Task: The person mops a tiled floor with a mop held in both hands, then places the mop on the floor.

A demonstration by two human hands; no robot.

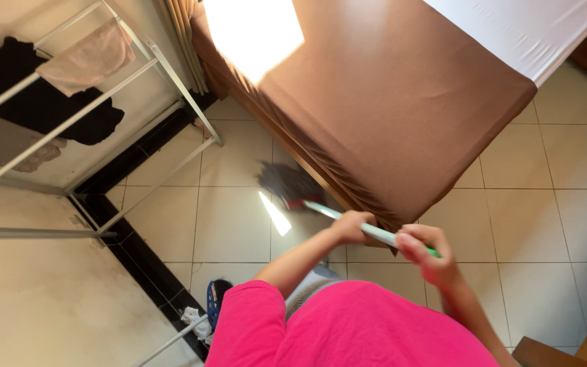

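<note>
Both my hands are closed around the broom [321,207] at centre frame: left hand [351,226] lower on the green handle, right hand [424,253] higher. Its soft bristles meet the tiled floor [552,224] beside the brown bed [388,102]; it seems light, stiff-handled, best gripped mid-shaft

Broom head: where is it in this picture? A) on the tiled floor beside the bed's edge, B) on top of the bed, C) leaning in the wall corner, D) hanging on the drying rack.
A: the broom head meets the tiled floor beside the brown-covered bed.
</note>
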